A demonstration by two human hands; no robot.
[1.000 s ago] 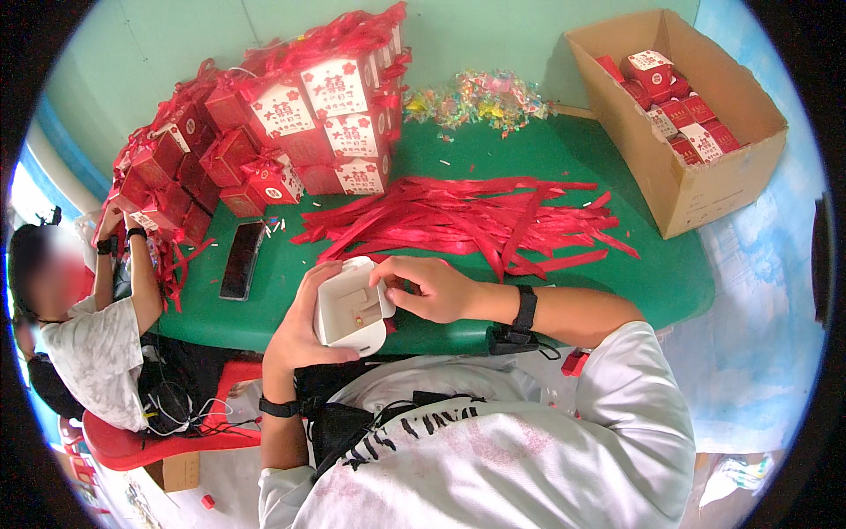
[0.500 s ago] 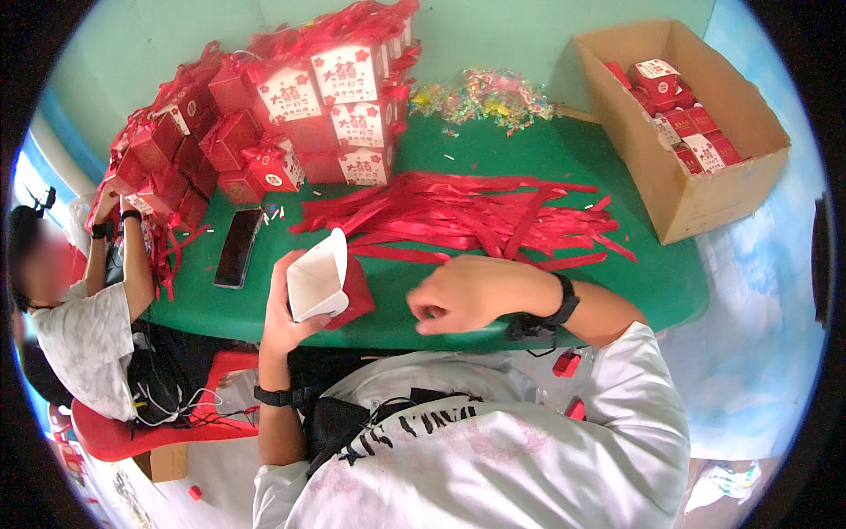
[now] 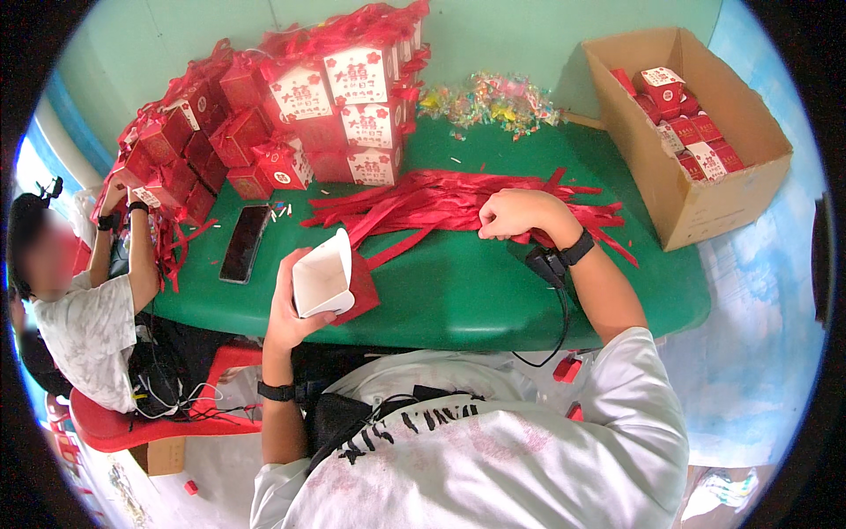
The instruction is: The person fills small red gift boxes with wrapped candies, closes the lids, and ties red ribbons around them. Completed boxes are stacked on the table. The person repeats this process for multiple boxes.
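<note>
1. Left hand [image 3: 295,309] grips a small open box [image 3: 328,278], red outside and white inside, held up over the near edge of the green table [image 3: 458,295], open mouth facing up toward the camera.
2. Right hand [image 3: 520,214] rests knuckles-up on a loose heap of red ribbons [image 3: 441,201] near the middle of the table. Fingers are curled in and touch the strips; cannot tell whether a single ribbon is pinched between them.
3. Black band on each wrist; a black cable runs from the right wrist down over the table edge.
4. Stack of finished red and white boxes [image 3: 352,97] stands at the far left of the table, against the wall, with more red boxes spilling leftward.
5. Dark phone [image 3: 244,243] lies flat on the table, left of the held box, apart from it.
6. Pile of coloured sweets [image 3: 489,97] lies at the back, beyond the ribbons.
7. Cardboard carton [image 3: 696,123] sits at the table's right end, holding red boxes.
8. Another person [image 3: 84,300] sits at the left end, hands up by the red boxes there.
</note>
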